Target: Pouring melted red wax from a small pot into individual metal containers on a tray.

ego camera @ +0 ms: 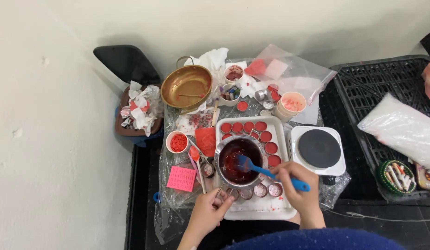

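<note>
Blue spatula (270, 173) in right hand (298, 185), blade in round steel pot (236, 160).

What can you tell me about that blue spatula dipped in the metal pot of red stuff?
The blue spatula looks like silicone or plastic, with a flat blade and a long straight handle. It lies slanted, its blade down in the dark red liquid of the round metal pot that sits over a white tray. The right hand wraps around the handle, whose end pokes out past the fingers. The blade seems smeared with red.
</note>
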